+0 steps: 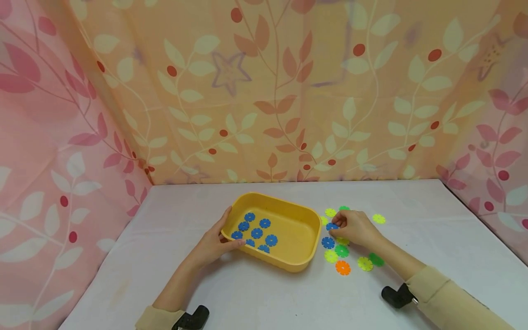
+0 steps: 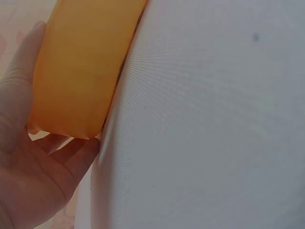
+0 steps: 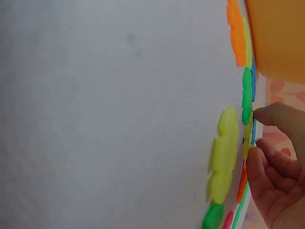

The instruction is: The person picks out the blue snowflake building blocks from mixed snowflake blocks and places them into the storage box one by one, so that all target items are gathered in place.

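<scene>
A yellow plastic basin [image 1: 288, 215] stands on the table with several blue snowflake discs [image 1: 257, 233] inside it. My left hand [image 1: 212, 245] grips its left end, thumb over the near rim and fingers round the outer wall. In the left wrist view, the fingers of that hand [image 2: 43, 176] curl around the basin's corner [image 2: 81, 71]. Just right of the basin, my right hand [image 1: 356, 228] pinches a blue snowflake disc [image 1: 331, 226] between thumb and finger at table level. The right wrist view shows the right hand [image 3: 279, 167] with fingertips at that disc's edge, partly hidden by nearer discs.
Around the right hand lie loose snowflake discs: another blue disc [image 1: 327, 243], an orange disc [image 1: 343, 267], a green disc [image 1: 341, 250] and several yellow ones, such as a yellow disc [image 1: 379, 219] farther right. Patterned curtains [image 1: 272, 91] enclose the white table [image 1: 264, 302] behind and at both sides.
</scene>
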